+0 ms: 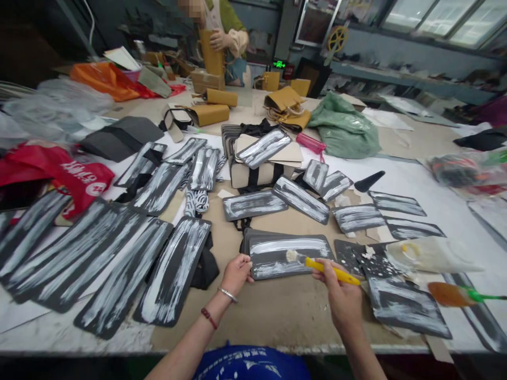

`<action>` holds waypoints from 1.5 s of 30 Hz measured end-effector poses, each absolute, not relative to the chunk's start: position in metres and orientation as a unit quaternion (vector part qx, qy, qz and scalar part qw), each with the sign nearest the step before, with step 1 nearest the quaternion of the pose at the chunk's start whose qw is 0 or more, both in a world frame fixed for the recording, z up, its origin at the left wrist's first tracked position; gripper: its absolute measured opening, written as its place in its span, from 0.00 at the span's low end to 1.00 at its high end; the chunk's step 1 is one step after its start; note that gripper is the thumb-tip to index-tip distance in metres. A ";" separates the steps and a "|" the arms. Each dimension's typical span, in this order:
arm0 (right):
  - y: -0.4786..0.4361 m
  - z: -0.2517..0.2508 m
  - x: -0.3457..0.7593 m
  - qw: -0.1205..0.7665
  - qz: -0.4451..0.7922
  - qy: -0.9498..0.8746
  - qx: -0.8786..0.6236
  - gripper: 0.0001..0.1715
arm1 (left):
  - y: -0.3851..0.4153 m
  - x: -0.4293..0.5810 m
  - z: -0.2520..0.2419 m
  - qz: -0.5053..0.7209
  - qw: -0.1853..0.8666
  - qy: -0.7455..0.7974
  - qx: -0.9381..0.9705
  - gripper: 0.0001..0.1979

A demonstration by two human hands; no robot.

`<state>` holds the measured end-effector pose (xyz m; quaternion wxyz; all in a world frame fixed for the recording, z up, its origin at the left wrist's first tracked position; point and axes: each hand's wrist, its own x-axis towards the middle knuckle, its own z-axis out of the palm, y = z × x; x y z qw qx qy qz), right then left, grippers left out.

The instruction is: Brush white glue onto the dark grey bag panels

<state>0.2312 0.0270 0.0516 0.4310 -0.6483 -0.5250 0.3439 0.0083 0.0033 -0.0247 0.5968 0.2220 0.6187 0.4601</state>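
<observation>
My right hand [336, 290] is closed round the yellow handle of a brush [330, 270]. Its pale bristle head rests on the top dark grey panel [273, 257] of a small stack, where white streaks of a glue-like coating run lengthwise. At the stack's left end my left hand [237, 272] pinches the panel's edge between thumb and fingers. To the right lie a spattered black sheet [352, 256] and a cloudy plastic container [428, 254] on its side. Below them sits another coated panel [407, 306].
Coated long panels [174, 272] cover the left side. A beige bag [257, 174] stands behind the stack. Farther off are a green plastic bag [344, 126], mustard bags [209, 113] and a person [225, 39] holding a mustard piece. An amber bottle [451, 294] lies at right.
</observation>
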 end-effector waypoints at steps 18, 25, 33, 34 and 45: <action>0.042 0.036 0.141 0.420 0.451 -0.535 -0.578 0.24 | 0.004 0.013 -0.029 0.484 0.572 0.621 0.230 0.09; 0.078 0.018 0.215 0.435 0.300 -0.504 -0.683 0.28 | 0.001 0.015 -0.028 0.485 0.543 0.644 0.234 0.11; 0.092 0.038 0.301 0.387 0.156 -0.457 -0.786 0.31 | 0.001 0.016 -0.026 0.479 0.545 0.649 0.230 0.13; 0.087 0.041 0.299 0.387 0.150 -0.462 -0.784 0.31 | 0.001 0.016 -0.025 0.480 0.545 0.649 0.228 0.13; 0.001 0.040 0.169 0.439 0.473 -0.486 -0.590 0.22 | 0.002 0.009 -0.022 0.460 0.586 0.629 0.221 0.14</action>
